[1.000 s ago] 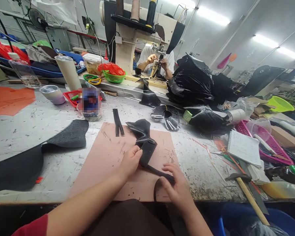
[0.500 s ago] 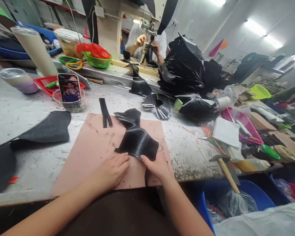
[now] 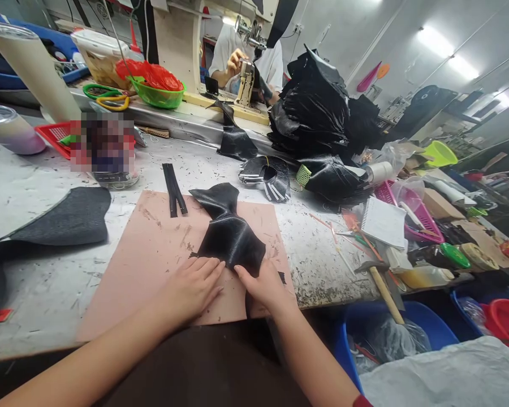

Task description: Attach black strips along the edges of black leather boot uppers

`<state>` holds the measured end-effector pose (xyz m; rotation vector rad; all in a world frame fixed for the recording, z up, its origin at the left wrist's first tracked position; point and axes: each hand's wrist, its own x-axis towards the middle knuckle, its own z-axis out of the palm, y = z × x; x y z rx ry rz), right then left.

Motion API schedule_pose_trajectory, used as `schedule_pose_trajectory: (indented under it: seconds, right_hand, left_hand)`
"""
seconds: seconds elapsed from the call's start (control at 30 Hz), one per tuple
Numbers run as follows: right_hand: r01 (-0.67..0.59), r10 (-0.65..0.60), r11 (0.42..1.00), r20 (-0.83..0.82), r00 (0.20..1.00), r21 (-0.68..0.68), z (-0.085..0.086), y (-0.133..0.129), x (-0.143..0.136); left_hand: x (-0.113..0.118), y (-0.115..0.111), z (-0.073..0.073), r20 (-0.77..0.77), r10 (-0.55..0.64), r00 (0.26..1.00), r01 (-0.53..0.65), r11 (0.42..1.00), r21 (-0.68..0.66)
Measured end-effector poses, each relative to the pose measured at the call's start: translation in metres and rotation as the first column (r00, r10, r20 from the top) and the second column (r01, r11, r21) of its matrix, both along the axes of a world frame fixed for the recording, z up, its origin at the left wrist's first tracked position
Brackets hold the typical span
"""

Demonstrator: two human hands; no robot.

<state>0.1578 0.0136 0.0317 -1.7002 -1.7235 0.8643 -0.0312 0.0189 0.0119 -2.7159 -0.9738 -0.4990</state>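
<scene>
A shiny black leather piece [image 3: 233, 240] lies on the pink mat [image 3: 131, 271], narrow at its middle. My left hand [image 3: 199, 285] rests with fingers laid flat along its lower left edge. My right hand [image 3: 269, 285] grips the lower right edge, thumb on top and the other fingers mostly hidden. Short dark ends of what looks like a zipper tape [image 3: 283, 277] stick out beyond both hands; its middle is covered. Farther up, a separate black zipper [image 3: 173, 189] lies partly on the mat, its two tapes spread at the lower end.
Dark cut pieces [image 3: 55, 220] lie at left. Behind are a bundle of black strips [image 3: 265, 176] and a tall black stack [image 3: 309, 107]. A hammer [image 3: 384, 288] overhangs the right edge above a blue bin [image 3: 343, 350]. Across the bench a person works at a sewing machine [image 3: 248, 79].
The view has shifted slightly. My hands stay at the leather's lower edge, left fingers a little farther over it. A dark tape end now shows right of my right hand.
</scene>
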Motion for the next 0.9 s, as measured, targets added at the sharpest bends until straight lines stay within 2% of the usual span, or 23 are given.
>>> schedule_pose_trajectory:
  seconds: [0.4,0.5,0.6,0.73,0.9]
  right_hand:
    - [0.054,-0.040,0.990,0.112,0.993,-0.127,0.000,0.019,0.004]
    - [0.035,-0.024,0.994,0.108,0.994,-0.104,0.000,0.021,0.007]
    - [0.021,-0.013,0.995,0.087,0.996,-0.097,0.003,0.021,0.008]
    - [0.012,0.005,0.987,0.103,0.995,-0.163,0.010,0.020,0.009]
    - [-0.025,0.070,0.973,0.192,0.979,-0.228,0.019,0.018,0.009]
  left_hand:
    - [0.008,-0.002,0.002,-0.065,0.040,0.997,-0.038,0.998,0.040]
    - [0.010,0.001,0.004,-0.070,0.035,0.997,-0.033,0.999,0.032]
    - [0.008,0.003,0.002,-0.056,0.019,0.998,-0.018,1.000,0.014]
    - [0.004,0.004,-0.003,-0.006,0.000,1.000,0.000,1.000,0.025]
    - [0.004,0.004,-0.005,0.025,-0.005,1.000,0.004,0.999,0.040]
